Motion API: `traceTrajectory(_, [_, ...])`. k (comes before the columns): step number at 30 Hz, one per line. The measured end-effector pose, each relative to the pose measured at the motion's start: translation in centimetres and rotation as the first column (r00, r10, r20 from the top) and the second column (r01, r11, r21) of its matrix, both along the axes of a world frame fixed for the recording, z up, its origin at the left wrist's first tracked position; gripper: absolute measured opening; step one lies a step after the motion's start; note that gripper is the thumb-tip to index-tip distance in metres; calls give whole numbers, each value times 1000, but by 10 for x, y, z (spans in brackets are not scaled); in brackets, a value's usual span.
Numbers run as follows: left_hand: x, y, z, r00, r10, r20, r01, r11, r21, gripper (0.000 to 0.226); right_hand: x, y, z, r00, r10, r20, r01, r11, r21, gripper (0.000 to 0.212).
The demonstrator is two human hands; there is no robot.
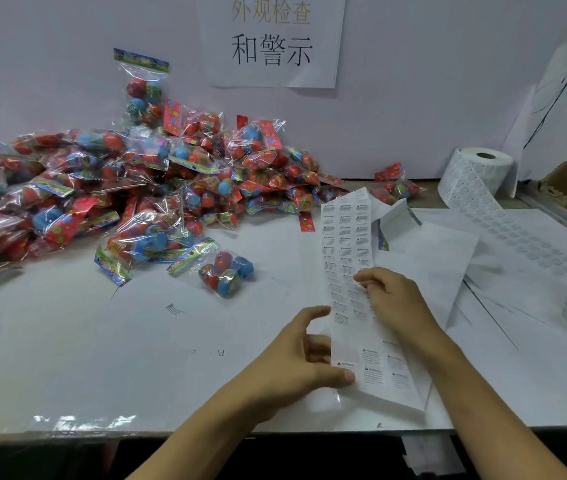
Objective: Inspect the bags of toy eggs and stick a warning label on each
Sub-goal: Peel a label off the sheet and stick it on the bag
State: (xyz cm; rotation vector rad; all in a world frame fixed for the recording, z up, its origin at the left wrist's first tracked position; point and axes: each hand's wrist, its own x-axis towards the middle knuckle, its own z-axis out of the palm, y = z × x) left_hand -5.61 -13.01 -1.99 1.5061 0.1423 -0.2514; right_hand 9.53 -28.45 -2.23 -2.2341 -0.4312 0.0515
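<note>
Nearest, at 6 o'clock, the lower end of the label strip (354,299) is pinched by the left hand (296,358), thumb on its face, fingers curled behind. Just above, at about 5 o'clock from frame centre, the right hand (393,299) is set on the strip's middle, fingertips curled at its right columns, apparently picking at one warning label; whether a label is already lifted cannot be told.

Risks, judged: a label could be torn or folded on itself if peeled too flat; two neighbours could be lifted together, the rows being tight; the strip could buckle, being held only at one end.

Further, at 9 o'clock of the hands, a single bag of toy eggs (225,273) is lying apart from the rest, likely next in line. Crinkled film there could leave the label wrinkled or poorly stuck.

At 10 to 12 o'clock, the pile of bags (129,188) is heaped against the wall; labelled and unlabelled could be mixed up. At 2 o'clock, the label roll (479,174) is standing, tail unspooled.
</note>
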Motion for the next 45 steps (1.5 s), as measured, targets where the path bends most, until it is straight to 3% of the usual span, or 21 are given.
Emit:
traceTrajectory(2, [-6, 1, -1, 995, -33, 91, 34, 999, -11, 97, 1, -1, 1, 1000, -4, -6, 4, 1000, 14, 31])
traceTrajectory(6, [-14, 4, -3, 930, 10, 367, -80, 981, 177, 94, -12, -1, 11, 996, -5, 87, -4, 995, 104, 28])
traceTrajectory(8, [-15, 5, -4, 894, 61, 445, -147, 976, 162, 91, -29, -3, 23, 974, 33, 223, -85, 970, 227, 20])
traceTrajectory(10, [-13, 6, -2, 869, 99, 484, -201, 966, 163, 87, -48, -10, 35, 931, 168, 325, -248, 943, 224, 12])
traceTrajectory(14, [-8, 7, -3, 889, 150, 433, -195, 979, 62, 89, -68, -28, 40, 911, 348, 222, -375, 922, 94, 21])
traceTrajectory(16, [-9, 6, -5, 900, 182, 395, -208, 978, 24, 92, -72, -36, 36, 929, 325, 178, -347, 931, 112, 21])
traceTrajectory(19, [-9, 3, -7, 922, 259, 287, -264, 964, -20, 90, -79, -43, 29, 948, 213, 238, -252, 957, 146, 21])
traceTrajectory(21, [-7, -1, -6, 926, 322, 197, -309, 947, -90, 75, -83, -43, 24, 930, 154, 335, -206, 970, 125, 15])
traceTrajectory(24, [-7, -7, -5, 903, 382, 197, -356, 922, -155, 38, -90, -41, 19, 861, 147, 487, -200, 978, 58, 11])
traceTrajectory(30, [-13, -12, -10, 931, 324, 165, -284, 931, -227, 11, -102, -44, 25, 810, 225, 542, -281, 959, 22, 2])
traceTrajectory(32, [-15, -11, -10, 944, 297, 144, -252, 931, -264, 13, -105, -45, 28, 766, 279, 579, -295, 953, -70, 11])
traceTrajectory(36, [-17, -9, -10, 968, 174, 179, -136, 969, -208, 49, -106, -45, 28, 772, 312, 554, -286, 948, -137, 13])
traceTrajectory(42, [-18, -14, -13, 947, 156, 282, -151, 988, -40, 51, -110, -45, 29, 836, 343, 428, -332, 938, -102, 25])
traceTrajectory(45, [-20, -16, -16, 938, 140, 316, -153, 988, 15, 46, -109, -46, 31, 882, 341, 325, -347, 937, -41, 14])
